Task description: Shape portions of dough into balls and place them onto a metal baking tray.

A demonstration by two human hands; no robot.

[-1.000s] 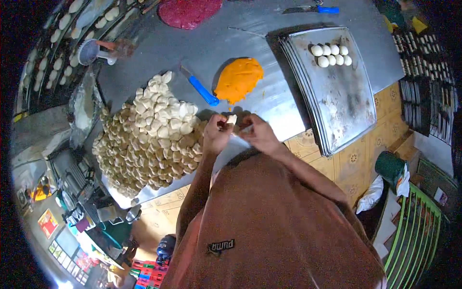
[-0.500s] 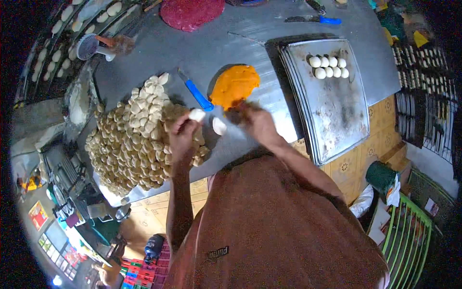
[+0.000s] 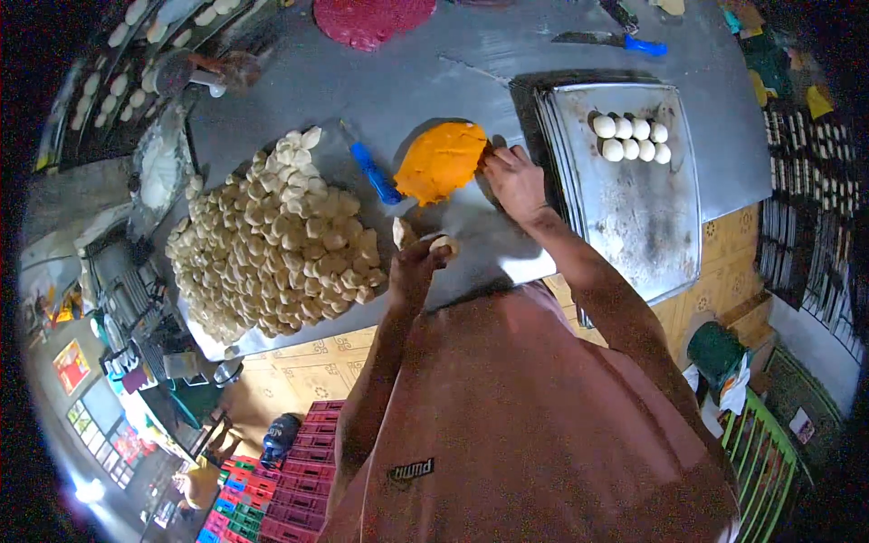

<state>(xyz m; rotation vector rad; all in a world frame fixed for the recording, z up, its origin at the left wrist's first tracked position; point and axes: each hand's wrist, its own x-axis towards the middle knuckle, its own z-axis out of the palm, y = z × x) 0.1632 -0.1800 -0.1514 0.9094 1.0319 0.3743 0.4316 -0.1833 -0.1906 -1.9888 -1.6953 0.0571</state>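
Observation:
My left hand [image 3: 415, 271] grips a small pale dough piece [image 3: 444, 244] just below the orange paste [image 3: 436, 158]. Another pale piece [image 3: 403, 233] lies beside its fingers. My right hand [image 3: 514, 184] reaches to the right edge of the paste, fingers bent together; what lies between the fingertips is hidden. A blue-handled knife [image 3: 373, 172] lies left of the paste. A large pile of dough pieces [image 3: 267, 253] covers the table's left part. Right of my right hand is a stack of metal trays [image 3: 638, 231], with several white balls [image 3: 632, 138] on top.
A red mass [image 3: 371, 20] and another blue-handled knife [image 3: 644, 45] lie at the table's back [image 3: 588, 23]. Racks [image 3: 806, 199] stand right, more laden trays [image 3: 118, 90] at upper left. Stacked crates [image 3: 299, 480] and another person [image 3: 201, 480] are at lower left.
My hands have parted: the right moved up and rightward to the paste's edge; the left went leftward, then back down-right, still with dough. The view has shifted slightly.

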